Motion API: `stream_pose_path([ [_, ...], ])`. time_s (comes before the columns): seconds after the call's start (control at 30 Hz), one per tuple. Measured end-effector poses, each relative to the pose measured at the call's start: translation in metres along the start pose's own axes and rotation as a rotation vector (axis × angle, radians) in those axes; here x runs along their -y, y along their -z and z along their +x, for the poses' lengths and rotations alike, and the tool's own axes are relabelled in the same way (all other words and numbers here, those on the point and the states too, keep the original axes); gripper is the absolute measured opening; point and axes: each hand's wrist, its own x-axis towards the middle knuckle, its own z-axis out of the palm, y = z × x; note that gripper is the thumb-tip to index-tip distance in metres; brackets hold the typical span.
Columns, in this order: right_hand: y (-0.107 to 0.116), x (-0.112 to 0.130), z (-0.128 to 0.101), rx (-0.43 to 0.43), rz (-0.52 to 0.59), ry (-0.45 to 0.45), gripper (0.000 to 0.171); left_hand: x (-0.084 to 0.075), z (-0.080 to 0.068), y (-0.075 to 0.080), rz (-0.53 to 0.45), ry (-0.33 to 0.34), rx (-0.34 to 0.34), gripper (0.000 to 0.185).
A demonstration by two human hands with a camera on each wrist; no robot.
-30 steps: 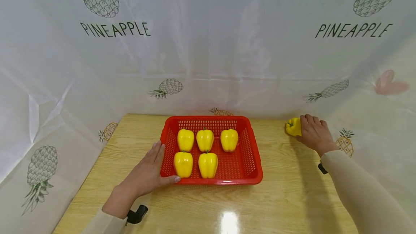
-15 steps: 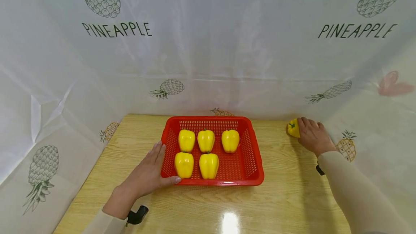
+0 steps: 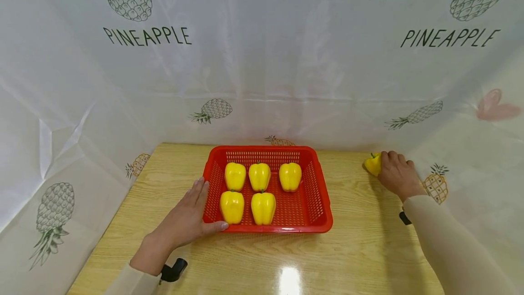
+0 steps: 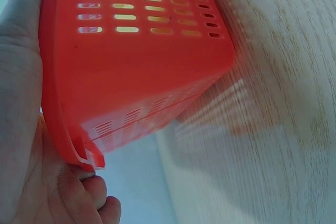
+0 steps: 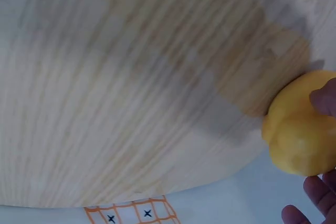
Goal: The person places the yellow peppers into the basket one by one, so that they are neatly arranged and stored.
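Observation:
At the far right of the table, my right hand [image 3: 397, 174] holds a yellow bell pepper [image 3: 372, 165], its green stem pointing up. In the right wrist view, thumb and fingers are around the pepper [image 5: 299, 135], close over the wood. My left hand [image 3: 184, 217] rests at the near left corner of a red plastic basket [image 3: 268, 229], fingers straight along its left side and thumb on the front rim. Inside the basket stand several yellow bell peppers [image 3: 263, 208], three in the back row and two in front. In the left wrist view, fingertips show just under the basket's rim [image 4: 58, 103].
The light wood table [image 3: 348, 249] extends around the basket. A whitish sheet [image 3: 262, 58] printed with pineapples hangs behind the table and along both sides. The front right part of the basket holds no pepper.
The pepper in my right hand has tilted, its stem turning from leftward to upward, and the hand has shifted slightly. My left hand and the basket stay in place.

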Motion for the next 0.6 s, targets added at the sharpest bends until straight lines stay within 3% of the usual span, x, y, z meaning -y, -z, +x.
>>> stream_pose_path([
  [0.33,-0.001,0.003,-0.018,-0.035,0.045,-0.075,0.079,-0.002,0.000,0.002,-0.015,0.007,0.012,0.134],
  [0.6,0.002,0.003,-0.028,-0.037,0.016,-0.100,0.081,-0.003,0.000,0.003,-0.022,0.009,0.020,0.135],
])
